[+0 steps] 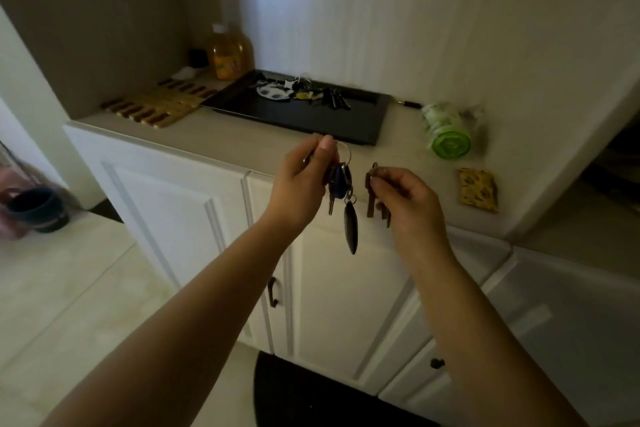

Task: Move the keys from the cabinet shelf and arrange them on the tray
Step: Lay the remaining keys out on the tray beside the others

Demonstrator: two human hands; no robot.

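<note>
Keys point(341, 191) in left hand point(304, 180), unlabelled.

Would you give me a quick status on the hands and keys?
Left hand pinching key bunch. Right hand pinching brown keys. Tray already holds keys; path clear.

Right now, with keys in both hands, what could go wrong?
The left hand pinches its key bunch only by the ring, so the dangling black fob might swing and slip from that grip. The right hand holds the brown keys by fingertips, short of the tray; a drop could land on the floor. The tray's far end is already crowded with keys.
</note>
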